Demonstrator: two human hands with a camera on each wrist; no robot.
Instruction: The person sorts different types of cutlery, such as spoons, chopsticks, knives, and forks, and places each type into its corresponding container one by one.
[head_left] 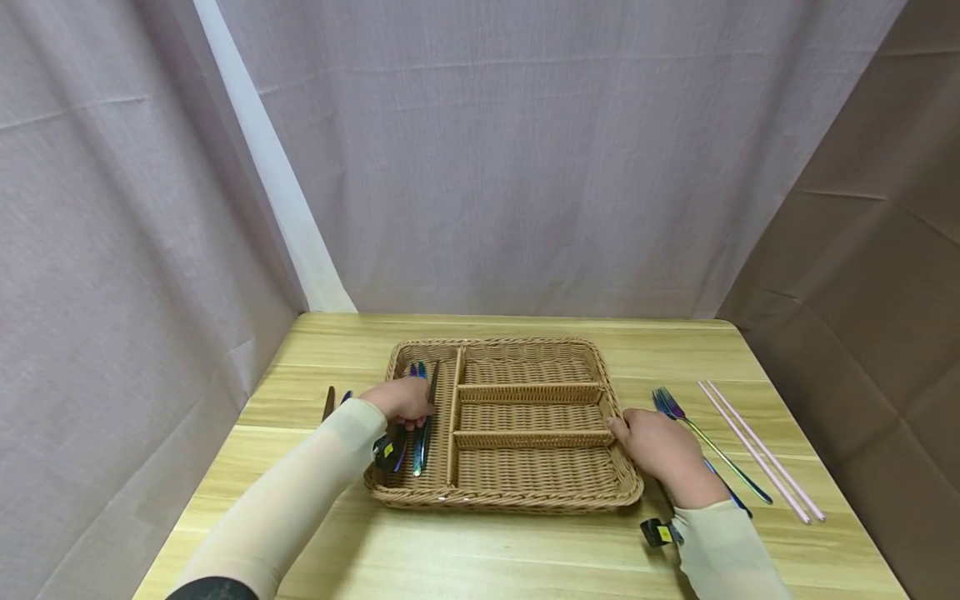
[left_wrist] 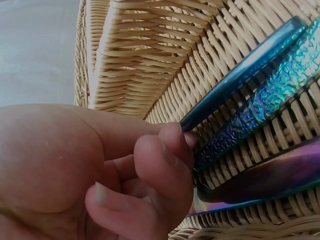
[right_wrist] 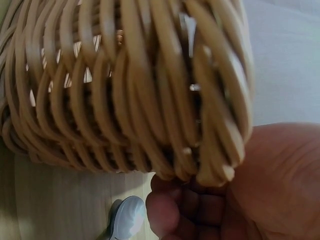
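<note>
A wicker cutlery basket (head_left: 531,439) with four-sided rim and dividers lies on the table. My left hand (head_left: 405,402) reaches into its long left compartment, pinching a knife (head_left: 435,377) between thumb and fingers. The knife's smooth dark-blue handle (left_wrist: 240,75) extends out past the fingertips in the left wrist view. Beside it lie a textured blue-green handle (left_wrist: 262,102) and a purple handle (left_wrist: 280,172); fork tines (head_left: 413,370) show beyond the hand. At the basket's right side, my right hand (head_left: 663,450) grips the rim, thumb on top and fingers curled beneath.
Right of the basket are iridescent forks (head_left: 670,406) and a pair of pink chopsticks (head_left: 761,450). A spoon's bowl (right_wrist: 129,217) shows below the basket in the right wrist view. Left of it, a dark knife (head_left: 328,403) is partly hidden by my sleeve. Curtains (head_left: 525,167) surround the table.
</note>
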